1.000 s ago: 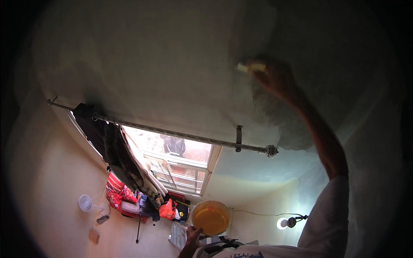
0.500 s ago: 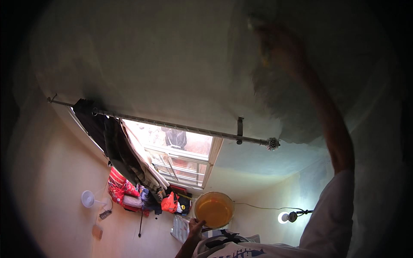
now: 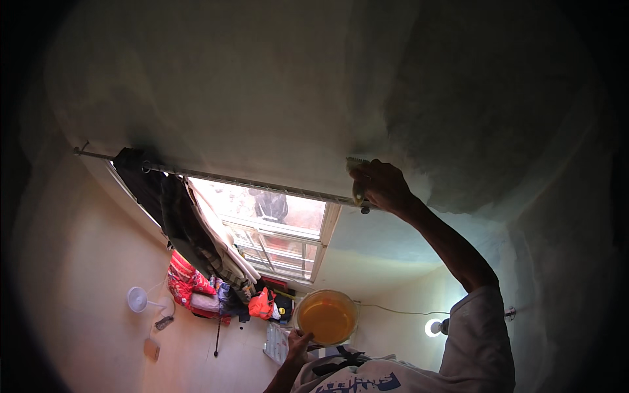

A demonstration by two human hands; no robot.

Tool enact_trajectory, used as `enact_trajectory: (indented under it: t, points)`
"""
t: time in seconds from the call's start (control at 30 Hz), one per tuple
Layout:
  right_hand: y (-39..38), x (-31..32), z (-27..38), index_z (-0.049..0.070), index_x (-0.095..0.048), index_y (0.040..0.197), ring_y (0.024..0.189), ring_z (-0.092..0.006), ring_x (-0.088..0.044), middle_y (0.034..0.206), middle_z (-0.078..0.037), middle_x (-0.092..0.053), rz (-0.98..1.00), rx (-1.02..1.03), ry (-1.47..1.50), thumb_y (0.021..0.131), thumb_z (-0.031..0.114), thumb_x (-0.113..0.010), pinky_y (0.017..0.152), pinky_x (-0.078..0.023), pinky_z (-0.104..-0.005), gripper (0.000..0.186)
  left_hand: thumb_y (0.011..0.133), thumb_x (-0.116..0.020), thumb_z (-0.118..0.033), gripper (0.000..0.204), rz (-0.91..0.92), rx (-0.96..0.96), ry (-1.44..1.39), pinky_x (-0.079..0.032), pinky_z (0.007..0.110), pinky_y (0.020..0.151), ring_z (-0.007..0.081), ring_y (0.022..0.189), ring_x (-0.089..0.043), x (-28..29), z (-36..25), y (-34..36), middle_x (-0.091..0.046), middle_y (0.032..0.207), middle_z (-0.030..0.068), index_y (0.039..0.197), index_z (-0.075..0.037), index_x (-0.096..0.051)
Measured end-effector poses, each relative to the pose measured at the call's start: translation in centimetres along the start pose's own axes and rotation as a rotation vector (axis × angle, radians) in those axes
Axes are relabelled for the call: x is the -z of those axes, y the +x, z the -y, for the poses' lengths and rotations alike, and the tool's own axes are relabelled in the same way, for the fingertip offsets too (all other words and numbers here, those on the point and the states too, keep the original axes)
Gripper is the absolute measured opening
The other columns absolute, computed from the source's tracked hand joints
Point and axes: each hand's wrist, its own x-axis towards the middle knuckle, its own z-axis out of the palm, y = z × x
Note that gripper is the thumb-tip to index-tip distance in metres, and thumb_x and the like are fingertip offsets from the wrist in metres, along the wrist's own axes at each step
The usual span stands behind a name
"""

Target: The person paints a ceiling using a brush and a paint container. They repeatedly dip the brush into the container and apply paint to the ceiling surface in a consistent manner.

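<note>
My left hand [image 3: 299, 346] is closed on the rim of a round bucket [image 3: 356, 325], held near my chest. Yellow-brown liquid shows inside it. Raised to the wall [image 3: 295, 124], my right hand [image 3: 388, 188] grips a flat, pale brush [image 3: 357, 165] with its bristles pointing up. The brush is just above the curtain rod [image 3: 262, 188], and my hand hides the rod's right end. Whether the bristles touch the wall, I cannot tell. Right of the brush, a darker, wet-looking patch [image 3: 472, 111] covers the wall.
Dark curtains [image 3: 187, 223] hang from the rod beside a bright window [image 3: 308, 226]. Below lie red patterned bedding [image 3: 187, 278] and an orange cloth [image 3: 262, 304]. A white lamp [image 3: 137, 299] stands at the left. A lit bulb [image 3: 432, 327] glows near my right sleeve, with a cable [image 3: 403, 309] running toward it.
My right hand and the brush have come down and left from high on the wall to the curtain rod. My left hand still holds the bucket in about the same place.
</note>
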Motion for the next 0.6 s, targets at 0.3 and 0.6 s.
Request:
enact_trajectory:
  t: [0.3, 0.6]
  points:
    - [7.5, 13.2, -4.9, 0.010, -0.071, 0.098, 0.094, -0.0192, -0.069, 0.107, -0.006, -0.072, -0.515, -0.076, 0.085, 0.081, 0.003, -0.076, 0.080, -0.058, -0.0314, 0.019, 0.081, -0.072, -0.005, 0.035, 0.016, -0.038, 0.080, -0.065, 0.053, 0.066, 0.0295, 0.086, -0.066, -0.8, -0.8, -0.7, -0.053, 0.097, 0.0138, 0.100, -0.002, -0.044]
    - [-4.1, 12.6, 11.2, 0.004, -0.067, 0.100, 0.085, -0.0112, -0.066, 0.096, -0.004, -0.069, 0.075, -0.676, 1.134, 0.084, 0.007, -0.078, 0.070, -0.053, -0.0265, 0.020, 0.085, -0.072, -0.011, 0.032, -0.020, -0.072, 0.123, -0.065, 0.049, 0.067, 0.0241, 0.082, -0.070, -3.8, -2.6, -1.4, -0.061, 0.096, 0.0110, 0.104, -0.005, -0.048]
